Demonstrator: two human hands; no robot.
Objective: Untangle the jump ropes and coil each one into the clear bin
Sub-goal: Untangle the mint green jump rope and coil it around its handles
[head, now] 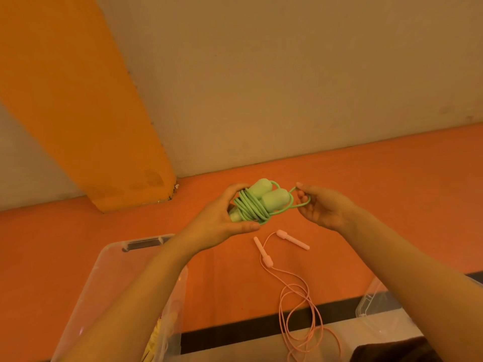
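Observation:
My left hand (222, 218) grips a green jump rope (258, 203), its cord wound round its two fat green handles. A loop of the green cord runs out to the right, where my right hand (317, 207) pinches it between thumb and fingers. Below my hands a pink jump rope (292, 291) lies loose on the orange floor, its two slim handles side by side and its cord trailing toward me. The clear bin (109, 273) stands at lower left under my left forearm; something yellow shows inside it.
An orange pillar (86, 108) and a beige wall (287, 82) rise behind the floor. A clear lid or second container (373, 301) sits at lower right, partly behind my right forearm. A black strip (248, 333) crosses the floor near me.

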